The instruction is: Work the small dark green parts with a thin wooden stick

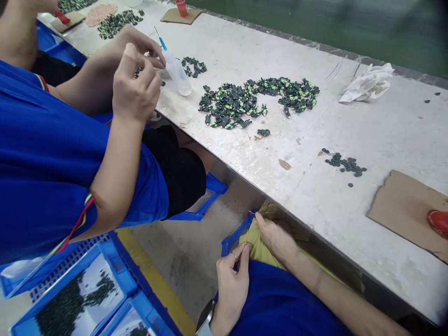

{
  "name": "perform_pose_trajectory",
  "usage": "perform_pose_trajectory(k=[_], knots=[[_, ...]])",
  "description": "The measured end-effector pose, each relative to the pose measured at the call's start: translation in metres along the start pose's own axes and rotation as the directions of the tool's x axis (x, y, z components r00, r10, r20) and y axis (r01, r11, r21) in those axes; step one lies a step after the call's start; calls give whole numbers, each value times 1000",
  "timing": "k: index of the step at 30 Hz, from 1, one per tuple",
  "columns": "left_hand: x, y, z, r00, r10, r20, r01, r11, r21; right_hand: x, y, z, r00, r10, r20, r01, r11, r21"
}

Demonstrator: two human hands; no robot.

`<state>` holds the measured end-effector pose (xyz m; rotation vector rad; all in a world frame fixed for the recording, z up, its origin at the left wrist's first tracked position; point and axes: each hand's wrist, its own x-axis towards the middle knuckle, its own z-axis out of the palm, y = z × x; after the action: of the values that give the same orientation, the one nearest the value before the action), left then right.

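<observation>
My left hand (233,277), with a watch at its wrist, pinches a thin yellowish stick (247,237) between thumb and forefinger, low over my lap. Beside it, near the table edge, my right hand (276,237) has its fingers closed on a small dark piece (252,213), too small to make out well. Both hands are below the tabletop (297,163). On the table lie piles of dark green figures with bright green parts (233,105), a single figure (263,132) and a scatter of small dark discs (346,164).
At the left a person in blue pinches something small in a hand (136,86), beside a needle-tipped bottle (178,74). Crumpled tissue (369,84) lies at the back. Cardboard (408,210) bears a red cup (437,221) at the right. Blue crates (119,270) stand low left.
</observation>
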<state>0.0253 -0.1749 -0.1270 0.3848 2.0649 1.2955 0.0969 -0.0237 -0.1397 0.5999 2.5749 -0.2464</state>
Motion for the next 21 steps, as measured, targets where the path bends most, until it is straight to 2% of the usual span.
perform_pose_trajectory(k=[2, 7, 9, 11, 13, 16, 18, 21], knots=[[0, -2, 0, 1000, 2, -16, -1, 1000, 5, 1, -1, 1, 1000, 19, -13, -19, 1000, 3], [5, -4, 1, 999, 2, -53, -2, 1000, 9, -8, 1, 4, 984, -176, -34, 177, 983, 42], [5, -4, 1, 998, 10, -55, -10, 1000, 10, -9, 1, 4, 977, -210, -37, 212, 976, 49], [3, -4, 0, 998, 17, -60, -17, 1000, 8, -7, 0, 3, 986, -158, -44, 160, 986, 47], [0, -4, -1, 998, 20, -67, -20, 1000, 8, -3, -1, 2, 998, -43, -56, 45, 998, 37], [-2, -4, -2, 997, 17, -78, -16, 1000, 10, -1, -2, 3, 994, 63, -86, -61, 998, 27], [0, -5, -2, 996, 11, -84, -10, 1000, 12, -4, -1, 6, 994, 17, -108, -13, 999, 31], [2, -5, -2, 997, -2, -81, 4, 1000, 13, -10, 0, 11, 982, -138, -127, 144, 989, 42]])
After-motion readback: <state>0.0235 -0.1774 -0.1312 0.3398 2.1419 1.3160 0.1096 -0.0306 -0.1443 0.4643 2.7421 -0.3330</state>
